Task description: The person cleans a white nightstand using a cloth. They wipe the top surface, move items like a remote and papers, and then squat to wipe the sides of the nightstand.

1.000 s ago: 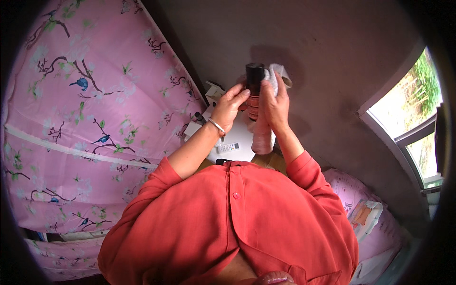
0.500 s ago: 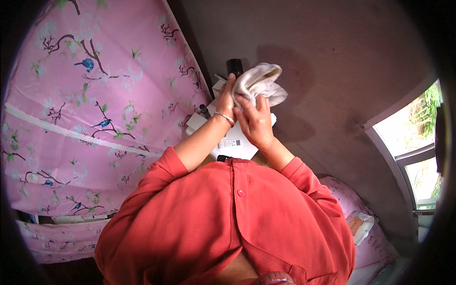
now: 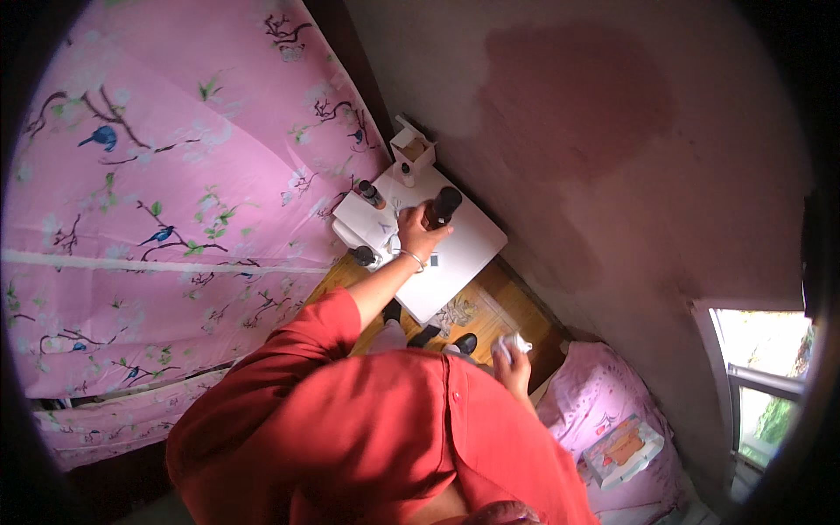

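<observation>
Over the white table, my left hand (image 3: 422, 233) is closed around a dark bottle with a black cap (image 3: 446, 205). The bottle leans slightly, and its lower part is hidden by my fingers. Low and to the right, close to my body, my right hand (image 3: 516, 371) grips a bunched whitish cloth (image 3: 511, 345). Left of the bottle stand a small brownish bottle with a dark cap (image 3: 371, 194) and a little white bottle (image 3: 406, 173). Another black-capped container (image 3: 363, 255) is at the table's left side.
The white table (image 3: 468, 254) stands in a corner between a pink bird-patterned curtain (image 3: 201, 175) and a brown wall (image 3: 595, 201). An open white box (image 3: 415, 150) sits at its far end. A wipes pack (image 3: 623, 450) lies on pink fabric (image 3: 582, 385) at right, near a window (image 3: 761, 350).
My hands have moved apart. The right one has carried the cloth down and to the right, while the left is lower over the table with the dark bottle. The view has shifted.
</observation>
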The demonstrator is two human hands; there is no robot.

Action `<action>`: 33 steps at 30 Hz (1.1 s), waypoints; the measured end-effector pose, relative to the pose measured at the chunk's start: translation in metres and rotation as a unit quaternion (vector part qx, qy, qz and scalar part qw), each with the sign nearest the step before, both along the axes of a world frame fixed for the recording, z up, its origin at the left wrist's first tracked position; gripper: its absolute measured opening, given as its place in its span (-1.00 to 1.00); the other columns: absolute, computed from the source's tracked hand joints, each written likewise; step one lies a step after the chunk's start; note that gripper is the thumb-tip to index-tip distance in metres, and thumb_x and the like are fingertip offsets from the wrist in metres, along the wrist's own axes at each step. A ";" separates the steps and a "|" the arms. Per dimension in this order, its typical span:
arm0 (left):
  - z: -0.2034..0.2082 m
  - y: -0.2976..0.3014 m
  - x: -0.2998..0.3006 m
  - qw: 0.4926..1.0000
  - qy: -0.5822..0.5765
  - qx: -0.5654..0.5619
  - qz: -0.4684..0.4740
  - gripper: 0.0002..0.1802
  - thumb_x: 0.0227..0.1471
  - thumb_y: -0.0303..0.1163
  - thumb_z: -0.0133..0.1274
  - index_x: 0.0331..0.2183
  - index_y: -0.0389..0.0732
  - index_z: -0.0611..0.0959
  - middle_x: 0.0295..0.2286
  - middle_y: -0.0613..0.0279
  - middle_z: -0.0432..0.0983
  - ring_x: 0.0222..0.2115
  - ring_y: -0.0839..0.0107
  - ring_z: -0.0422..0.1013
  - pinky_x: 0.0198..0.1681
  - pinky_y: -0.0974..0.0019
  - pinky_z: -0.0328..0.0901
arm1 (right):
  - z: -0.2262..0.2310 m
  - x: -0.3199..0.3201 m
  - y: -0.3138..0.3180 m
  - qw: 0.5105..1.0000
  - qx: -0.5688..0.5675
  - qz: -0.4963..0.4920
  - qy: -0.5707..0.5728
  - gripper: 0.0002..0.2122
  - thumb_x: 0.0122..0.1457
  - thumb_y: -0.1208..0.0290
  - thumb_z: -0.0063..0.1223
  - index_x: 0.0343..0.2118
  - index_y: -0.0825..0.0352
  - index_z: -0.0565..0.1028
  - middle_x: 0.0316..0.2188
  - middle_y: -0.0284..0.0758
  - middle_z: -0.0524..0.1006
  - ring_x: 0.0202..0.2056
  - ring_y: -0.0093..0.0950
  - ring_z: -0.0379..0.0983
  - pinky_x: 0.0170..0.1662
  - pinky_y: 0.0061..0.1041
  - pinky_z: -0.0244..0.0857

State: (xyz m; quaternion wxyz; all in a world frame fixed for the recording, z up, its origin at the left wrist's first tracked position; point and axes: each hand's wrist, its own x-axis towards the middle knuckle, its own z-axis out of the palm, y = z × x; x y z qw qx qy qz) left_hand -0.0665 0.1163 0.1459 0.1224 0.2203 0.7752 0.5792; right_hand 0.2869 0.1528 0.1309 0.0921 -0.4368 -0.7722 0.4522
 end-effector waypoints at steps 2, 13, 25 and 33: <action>-0.076 0.009 -0.010 0.994 0.077 -0.055 0.062 -0.32 -0.46 -0.34 0.33 -0.17 -0.20 0.45 -0.32 0.19 0.35 -0.30 0.32 0.33 -0.20 0.30 0.28 | -0.026 0.030 -0.017 0.991 -0.112 -0.076 -0.024 -0.73 -0.03 0.34 0.08 -0.26 0.36 0.49 -0.44 -0.05 0.48 -0.37 -0.16 0.44 -0.27 -0.31 0.30; -0.230 0.087 -0.100 0.956 0.119 -0.072 0.257 -0.22 -0.50 -0.44 0.31 -0.11 -0.31 0.38 -0.28 -0.02 0.37 -0.23 0.04 0.29 -0.12 0.12 0.21 | -0.063 0.077 -0.059 0.941 -0.270 -0.202 -0.014 -0.75 0.01 0.44 0.14 -0.26 0.44 0.47 -0.36 -0.24 0.44 -0.33 -0.46 0.38 -0.24 -0.49 0.27; -0.234 0.122 -0.112 0.935 0.073 -0.051 0.343 -0.19 -0.45 -0.51 0.28 -0.06 -0.21 0.31 -0.15 -0.03 0.22 -0.12 0.02 0.20 -0.01 0.11 0.13 | -0.058 0.065 -0.047 0.932 -0.301 -0.200 -0.014 -0.76 -0.03 0.58 0.16 -0.24 0.37 0.48 -0.40 -0.32 0.40 -0.39 -0.55 0.33 -0.31 -0.58 0.27; -0.247 0.093 -0.073 0.934 0.035 -0.075 0.347 -0.05 -0.39 -0.49 0.27 0.09 -0.26 0.18 -0.14 -0.11 0.24 -0.14 0.04 0.23 -0.05 0.16 0.18 | -0.056 0.055 -0.043 0.941 -0.289 -0.178 -0.015 -0.77 -0.01 0.58 0.14 -0.24 0.36 0.47 -0.37 -0.36 0.37 -0.41 -0.63 0.31 -0.41 -0.65 0.27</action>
